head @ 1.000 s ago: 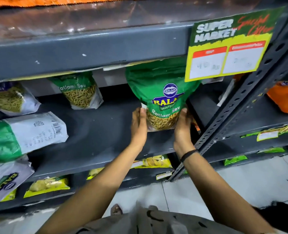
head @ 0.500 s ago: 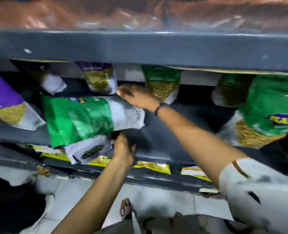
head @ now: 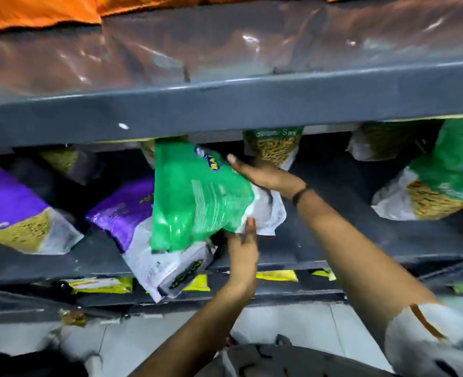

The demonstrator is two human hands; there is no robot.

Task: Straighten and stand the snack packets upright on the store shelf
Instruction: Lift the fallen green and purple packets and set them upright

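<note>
A green snack packet (head: 195,197) with a white bottom end is tilted up off the grey shelf (head: 333,240), its back label facing me. My right hand (head: 265,174) grips its upper right side. My left hand (head: 242,243) holds its white lower end from below. Beneath it lies a purple and white packet (head: 149,240), flat and hanging over the shelf's front edge. Another purple packet (head: 15,213) leans at the left. A green packet (head: 437,183) of sev stands tilted at the right.
The shelf above (head: 225,110) juts out close over the packets and carries shiny brown bags. More green packets (head: 274,148) stand along the back wall. Yellow packets (head: 102,284) lie on the lower shelf. Grey floor tiles show below.
My view has swung left from the upright green packet. Both hands left it, reached the flat green packet, and have lifted and turned it from lying sideways toward upright.
</note>
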